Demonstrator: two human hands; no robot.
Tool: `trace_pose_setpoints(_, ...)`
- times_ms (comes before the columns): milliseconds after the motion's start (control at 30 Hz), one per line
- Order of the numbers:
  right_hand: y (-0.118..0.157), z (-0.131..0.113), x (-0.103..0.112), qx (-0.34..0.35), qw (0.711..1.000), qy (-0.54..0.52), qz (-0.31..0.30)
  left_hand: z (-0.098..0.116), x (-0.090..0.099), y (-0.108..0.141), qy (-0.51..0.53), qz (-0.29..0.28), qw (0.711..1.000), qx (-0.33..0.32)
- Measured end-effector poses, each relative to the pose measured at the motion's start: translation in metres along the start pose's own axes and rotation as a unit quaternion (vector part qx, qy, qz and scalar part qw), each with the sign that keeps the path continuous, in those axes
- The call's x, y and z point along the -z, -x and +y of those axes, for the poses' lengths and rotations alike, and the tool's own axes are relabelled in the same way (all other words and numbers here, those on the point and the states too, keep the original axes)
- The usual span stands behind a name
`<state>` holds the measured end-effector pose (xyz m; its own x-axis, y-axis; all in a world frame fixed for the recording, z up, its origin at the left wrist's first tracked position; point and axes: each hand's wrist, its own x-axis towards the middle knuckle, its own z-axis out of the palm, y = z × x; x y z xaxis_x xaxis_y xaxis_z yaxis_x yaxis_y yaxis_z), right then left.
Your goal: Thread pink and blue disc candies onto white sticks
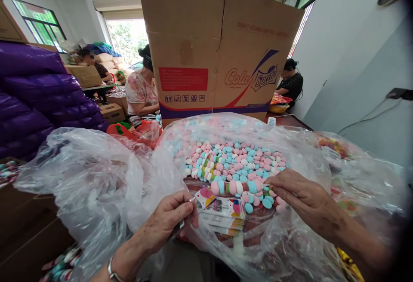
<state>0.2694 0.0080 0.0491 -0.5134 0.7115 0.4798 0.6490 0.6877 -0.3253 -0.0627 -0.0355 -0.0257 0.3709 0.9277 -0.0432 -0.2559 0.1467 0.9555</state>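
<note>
A skewer of pink, blue, white and green candies lies level in front of me. My right hand pinches it at its right end. My left hand is closed on the near end of a small printed packet, which meets the skewer's left end. I cannot tell how far the skewer sits inside the packet. Just below lies a stack of printed packets. Behind it, pink, blue and white candies are heaped in a large clear plastic bag, with several finished-looking skewers among them.
A tall cardboard box stands behind the heap. Crumpled clear plastic spreads to the left, near a red bag. Purple sacks are stacked at far left. Co-workers sit beyond, one in a patterned shirt, another in black.
</note>
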Motion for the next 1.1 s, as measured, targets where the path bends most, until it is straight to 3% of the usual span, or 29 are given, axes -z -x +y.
trace_pose_setpoints(300, 0.003, 0.0, 0.006, 0.114, 0.992, 0.062, -0.003, 0.013, 0.002, -0.004, -0.06, -0.028, 0.997, 0.042)
trace_pose_setpoints(700, 0.002, -0.001, 0.01, 0.119, 0.991, 0.061, -0.018, 0.021, 0.009, -0.01, -0.152, -0.053, 0.986, 0.031)
trace_pose_setpoints(967, -0.004, -0.009, 0.0, 0.122, 0.991, 0.05, -0.005, 0.034, -0.014, -0.017, -0.327, -0.102, 0.939, 0.024)
trace_pose_setpoints(1100, -0.003, -0.009, -0.003, 0.131, 0.99, 0.055, -0.015, 0.04, -0.028, -0.021, -0.312, -0.169, 0.935, 0.02)
